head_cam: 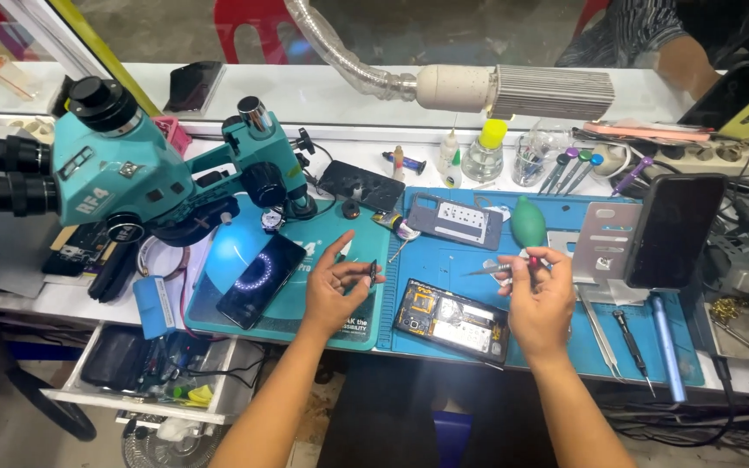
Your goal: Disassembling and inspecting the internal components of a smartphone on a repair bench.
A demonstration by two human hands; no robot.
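Centrally, the opened phone point(452, 319) lies uncovered on the desk point(478, 260) — left hand point(333, 290) pinching a small dark part point(372, 270), right hand point(537, 299) gripping tweezers point(489, 271) — reassembly pending.

- Lighting: bright, even daylight; white counter point(322, 95) near overexposed.
- Local source: ring glow reflected on dark phone screen point(260, 279) under microscope point(123, 173).
- Shadows: soft, short.
- Focus: centre sharp.
- Distortion: wide-angle bending at edges.
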